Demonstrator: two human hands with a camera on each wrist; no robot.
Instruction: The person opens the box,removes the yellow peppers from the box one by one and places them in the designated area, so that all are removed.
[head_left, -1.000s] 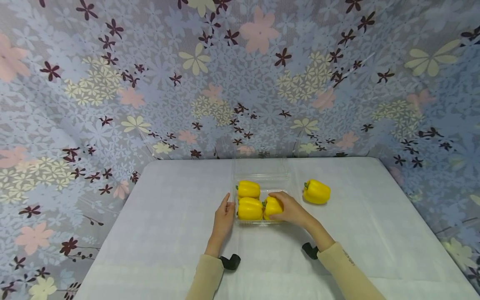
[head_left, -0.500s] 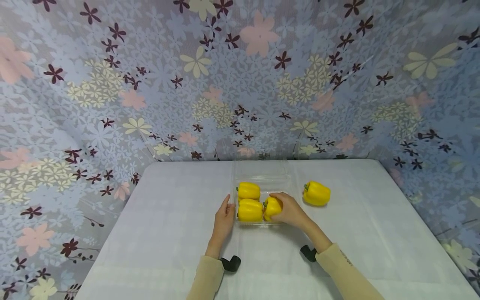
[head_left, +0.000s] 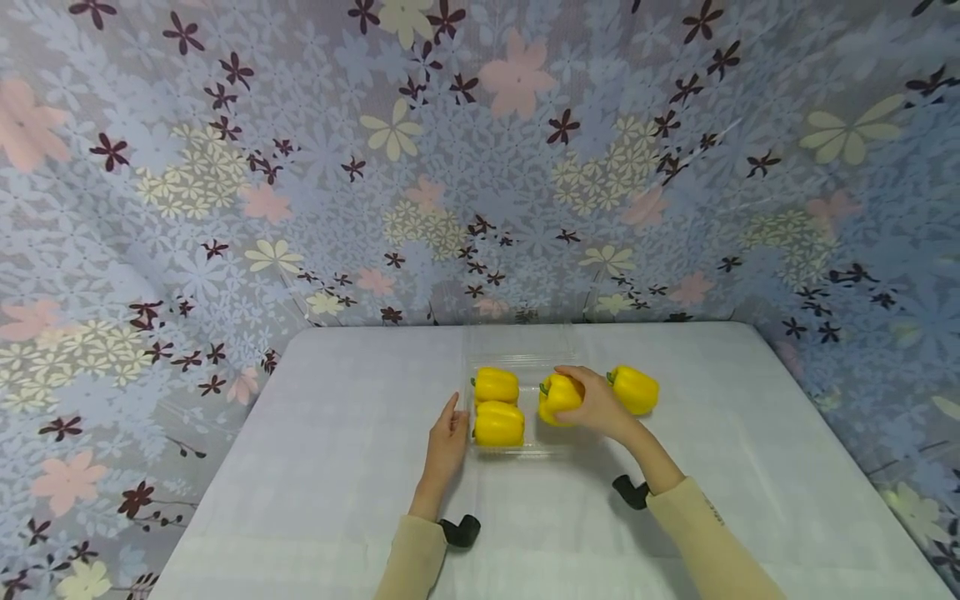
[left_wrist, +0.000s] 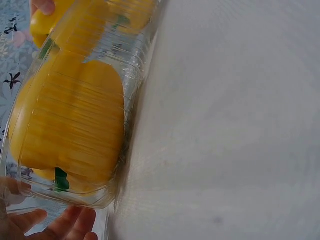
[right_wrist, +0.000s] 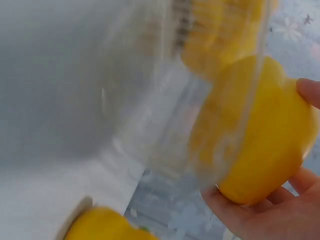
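My right hand (head_left: 602, 408) grips a yellow bell pepper (head_left: 558, 400), thumb and fingers spread around its sides. In the right wrist view this pepper (right_wrist: 270, 130) is up at the rim of a clear plastic clamshell box (head_left: 534, 437), partly seen through its wall. Two more yellow bell peppers lie in the box's left half, the far one (head_left: 496, 385) behind the near one (head_left: 498, 425), stems to the left. My left hand (head_left: 446, 442) rests against the box's left end. The left wrist view shows its loosely bent fingers (left_wrist: 75, 222) at that end wall.
The box's clear lid (head_left: 521, 340) stands open at the back. Another yellow bell pepper (head_left: 636, 390) lies on the white-covered table (head_left: 360, 400), right of the box. A floral curtain (head_left: 480, 167) hangs behind the table's far edge.
My right hand has lifted the pepper from the box's near right part, moving it away from me and slightly right. My left hand has stayed at the box's left end.
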